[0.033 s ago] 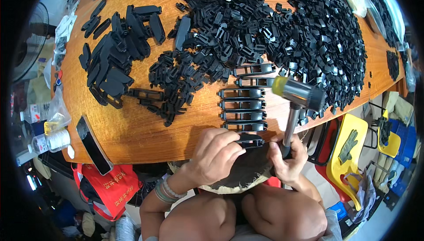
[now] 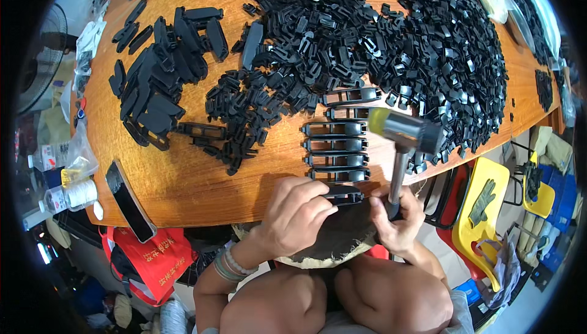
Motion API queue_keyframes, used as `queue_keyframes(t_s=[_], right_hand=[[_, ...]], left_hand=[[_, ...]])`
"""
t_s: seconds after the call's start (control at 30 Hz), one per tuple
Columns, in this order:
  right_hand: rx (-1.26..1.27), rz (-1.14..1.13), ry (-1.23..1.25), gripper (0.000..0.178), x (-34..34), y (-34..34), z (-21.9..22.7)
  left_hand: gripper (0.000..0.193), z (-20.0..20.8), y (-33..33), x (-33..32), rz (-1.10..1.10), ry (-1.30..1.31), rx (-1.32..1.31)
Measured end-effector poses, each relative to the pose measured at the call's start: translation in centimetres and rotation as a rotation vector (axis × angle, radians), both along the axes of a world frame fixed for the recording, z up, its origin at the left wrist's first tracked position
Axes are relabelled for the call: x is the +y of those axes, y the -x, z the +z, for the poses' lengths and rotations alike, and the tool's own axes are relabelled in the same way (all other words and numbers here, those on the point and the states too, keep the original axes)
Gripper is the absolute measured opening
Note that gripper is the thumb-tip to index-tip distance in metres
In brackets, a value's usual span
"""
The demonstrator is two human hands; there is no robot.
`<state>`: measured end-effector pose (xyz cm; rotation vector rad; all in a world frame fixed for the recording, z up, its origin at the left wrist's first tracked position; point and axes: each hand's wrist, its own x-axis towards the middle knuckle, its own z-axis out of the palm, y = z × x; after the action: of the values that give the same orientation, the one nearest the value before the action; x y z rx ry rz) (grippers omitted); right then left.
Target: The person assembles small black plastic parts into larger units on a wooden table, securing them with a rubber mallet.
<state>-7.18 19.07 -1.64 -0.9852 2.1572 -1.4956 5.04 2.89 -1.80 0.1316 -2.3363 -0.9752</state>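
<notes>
My left hand [image 2: 296, 211] pinches a small black plastic part [image 2: 345, 197] at the near edge of the wooden table [image 2: 202, 175]. My right hand [image 2: 397, 219] grips the handle of a mallet. Its grey and yellow head [image 2: 406, 131] is held above the table, to the right of a column of several black framed pieces [image 2: 336, 150] lying side by side. A dark cloth [image 2: 342, 236] lies on my lap under both hands.
Large heaps of small black plastic parts [image 2: 391, 34] cover the far half of the table, with longer black pieces [image 2: 159, 83] piled at the left. A flat black bar [image 2: 128, 202] lies at the near left edge. A yellow chair [image 2: 483, 211] stands to my right and a red bag [image 2: 153, 254] hangs lower left.
</notes>
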Motion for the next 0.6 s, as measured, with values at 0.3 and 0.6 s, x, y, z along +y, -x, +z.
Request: queue_keyframes(t_s=[0.3, 0.6], right_hand=[[0.008, 0.076, -0.037, 0.008, -1.1, -0.3, 0.8], [0.022, -0.019, 0.023, 0.013, -0.3, 0.3, 0.7]], left_hand=[[0.026, 0.6, -2.1, -1.5, 0.121, 0.124, -0.142], [0.036, 1.2, -0.3, -0.7, 0.011, 0.414, -0.090]])
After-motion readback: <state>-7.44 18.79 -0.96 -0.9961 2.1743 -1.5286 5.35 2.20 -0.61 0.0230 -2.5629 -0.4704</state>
